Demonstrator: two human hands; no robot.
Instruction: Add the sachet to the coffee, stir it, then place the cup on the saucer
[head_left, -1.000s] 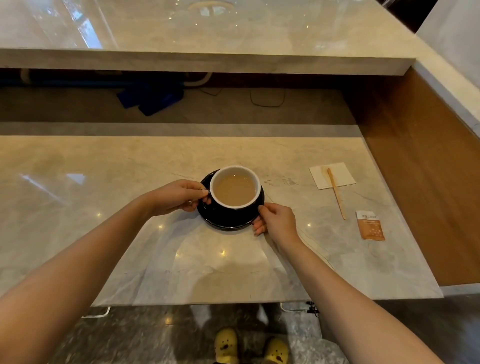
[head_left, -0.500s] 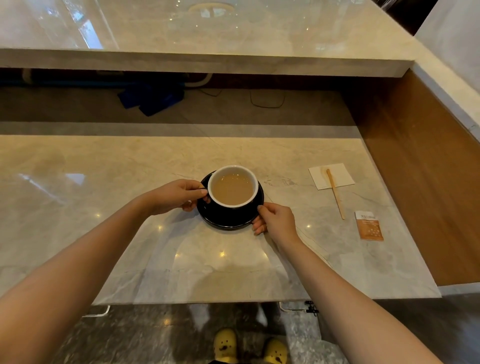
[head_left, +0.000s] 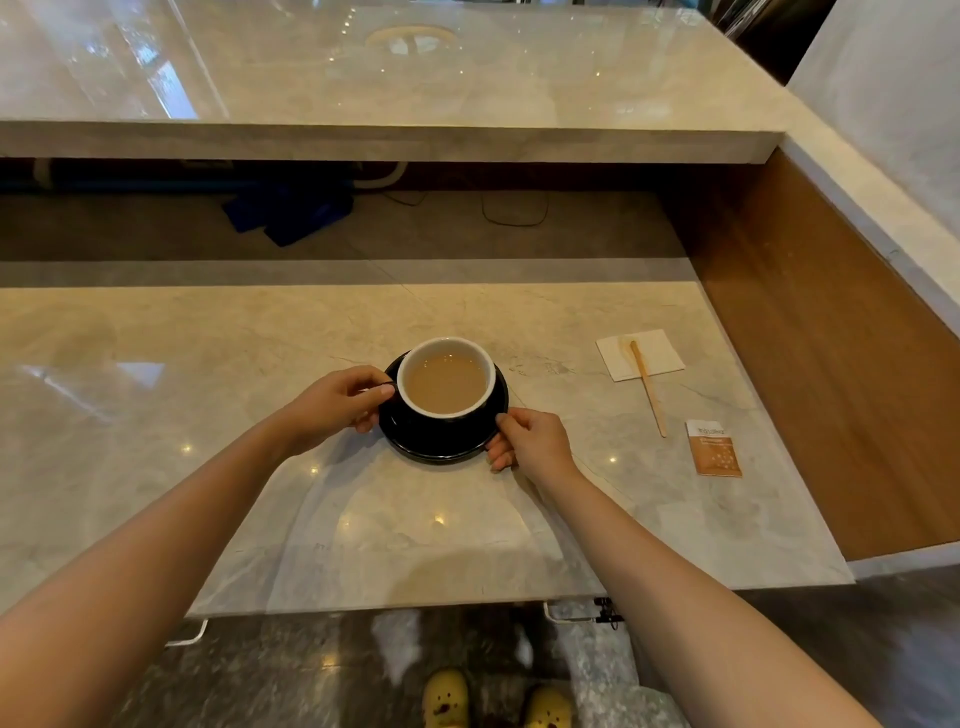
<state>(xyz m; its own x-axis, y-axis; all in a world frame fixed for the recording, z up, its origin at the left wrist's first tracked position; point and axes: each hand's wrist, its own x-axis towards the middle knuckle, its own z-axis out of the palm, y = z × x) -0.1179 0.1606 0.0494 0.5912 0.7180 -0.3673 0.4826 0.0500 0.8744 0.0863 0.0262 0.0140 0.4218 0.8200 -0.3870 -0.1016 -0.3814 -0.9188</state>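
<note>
Little has moved since earlier: the cup (head_left: 447, 378) sits on the saucer (head_left: 442, 444) mid-counter (head_left: 156, 415). Left hand (head_left: 332, 405) pinches the handle; right hand (head_left: 530, 441) pinches the saucer's rim. The sachet (head_left: 714, 448) lies near the right edge.

The only print in view stands on the orange-and-white sachet (head_left: 714, 448) lying on the worktop (head_left: 156, 405): a dark line across its white top band and finer lines on the orange part below. The lettering is too small and blurred to read; it may be a brand name. Nothing else carries text.
</note>
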